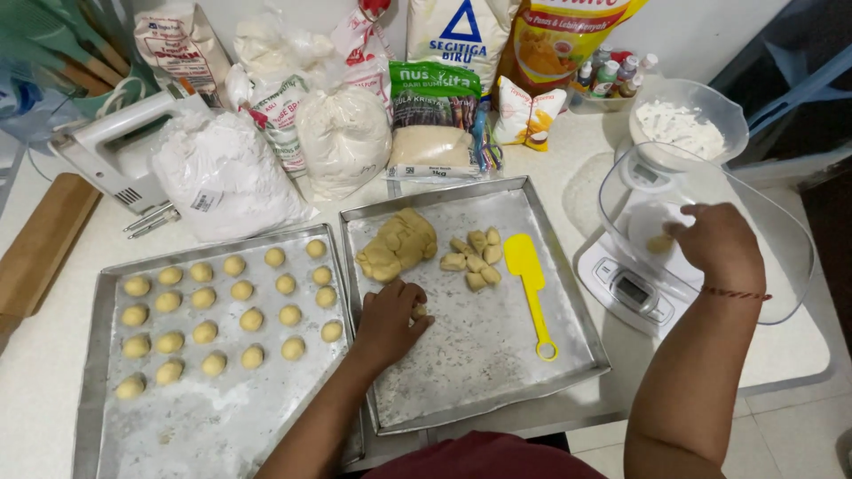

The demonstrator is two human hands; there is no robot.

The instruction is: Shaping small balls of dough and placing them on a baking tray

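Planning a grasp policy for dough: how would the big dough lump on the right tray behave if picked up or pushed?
The dough lump looks soft and lumpy, so it would probably dent and sag rather than hold shape. It seems dense for its size. Cut pieces lie beside it, hinting it tears easily. On the floured tray it would likely slide, not roll, being irregular.

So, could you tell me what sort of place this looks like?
Probably a home kitchen set up for baking: bags of flour along the wall, a tray of dough balls, and a scale.
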